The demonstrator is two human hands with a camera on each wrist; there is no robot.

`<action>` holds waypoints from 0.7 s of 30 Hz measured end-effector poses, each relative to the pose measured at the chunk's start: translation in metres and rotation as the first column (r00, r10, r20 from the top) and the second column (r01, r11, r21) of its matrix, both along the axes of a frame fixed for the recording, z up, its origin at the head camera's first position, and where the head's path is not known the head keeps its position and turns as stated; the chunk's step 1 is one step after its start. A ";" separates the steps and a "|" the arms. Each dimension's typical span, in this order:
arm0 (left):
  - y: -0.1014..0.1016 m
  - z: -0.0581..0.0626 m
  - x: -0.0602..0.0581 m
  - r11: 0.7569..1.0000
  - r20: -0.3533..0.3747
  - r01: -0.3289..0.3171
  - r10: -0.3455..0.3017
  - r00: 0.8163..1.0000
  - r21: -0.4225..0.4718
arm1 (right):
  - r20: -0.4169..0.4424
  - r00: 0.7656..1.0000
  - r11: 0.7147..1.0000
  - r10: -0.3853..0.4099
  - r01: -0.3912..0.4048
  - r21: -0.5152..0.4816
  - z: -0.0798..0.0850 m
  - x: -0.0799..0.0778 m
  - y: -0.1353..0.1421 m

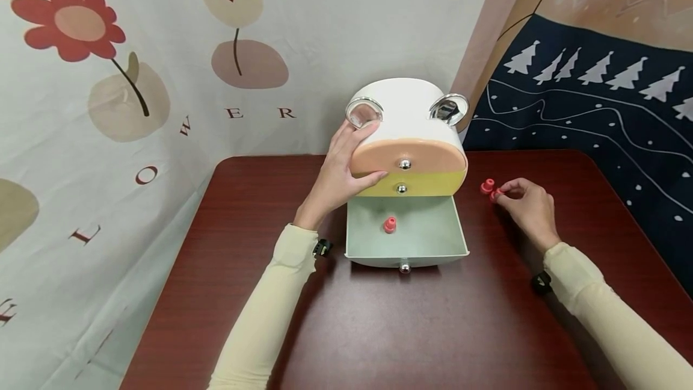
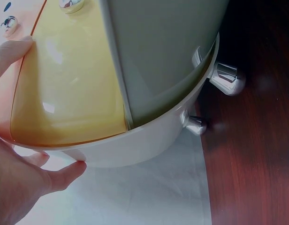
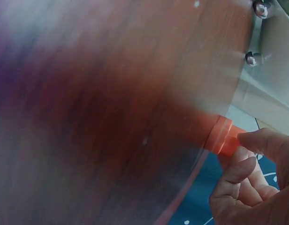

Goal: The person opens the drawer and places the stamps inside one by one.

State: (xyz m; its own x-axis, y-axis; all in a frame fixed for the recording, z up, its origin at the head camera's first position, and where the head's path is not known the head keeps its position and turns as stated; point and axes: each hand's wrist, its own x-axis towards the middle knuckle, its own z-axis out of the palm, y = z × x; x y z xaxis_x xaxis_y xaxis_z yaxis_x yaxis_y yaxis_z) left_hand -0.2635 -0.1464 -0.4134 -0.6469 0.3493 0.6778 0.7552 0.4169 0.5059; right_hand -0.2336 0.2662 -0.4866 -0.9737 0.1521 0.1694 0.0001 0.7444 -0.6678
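Note:
A small white drawer cabinet (image 1: 407, 101) with rounded sides stands toward the back of the table. My left hand (image 1: 341, 164) holds its left front edge, thumb across the front by the seam of the orange drawer (image 1: 379, 155) and yellow drawer (image 1: 433, 183), fingers along the side. Below them, the pale green drawer (image 1: 433, 239) is pulled out, with a red pawn-like piece (image 1: 390, 225) inside. To the cabinet's right, my right hand (image 1: 527, 209) pinches another red pawn-like piece (image 3: 222, 136) between thumb and fingertips. A similar red piece (image 1: 488, 186) stands right beside those fingertips.
The dark red-brown table (image 1: 422, 330) reaches back to a flower-print curtain (image 1: 325, 29) and a navy tree-print cloth (image 1: 590, 98) on the right. Two round silver-rimmed knobs (image 1: 449, 109) stick up on the cabinet top. Silver legs (image 2: 227, 78) show under the cabinet.

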 end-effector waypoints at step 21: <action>-0.001 0.001 0.000 1.000 -0.034 0.011 -0.011 0.999 -0.007 | 0.014 0.999 0.996 0.044 -0.045 0.072 0.007 0.020 0.014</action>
State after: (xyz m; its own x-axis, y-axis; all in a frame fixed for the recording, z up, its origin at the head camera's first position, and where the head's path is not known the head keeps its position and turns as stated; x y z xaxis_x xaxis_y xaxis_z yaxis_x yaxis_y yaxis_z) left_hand -0.2638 -0.1474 -0.4122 -0.6197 0.3612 0.6968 0.7764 0.4118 0.4770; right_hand -0.2135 0.2800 -0.4793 -0.9813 0.0964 0.1664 -0.0261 0.7904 -0.6121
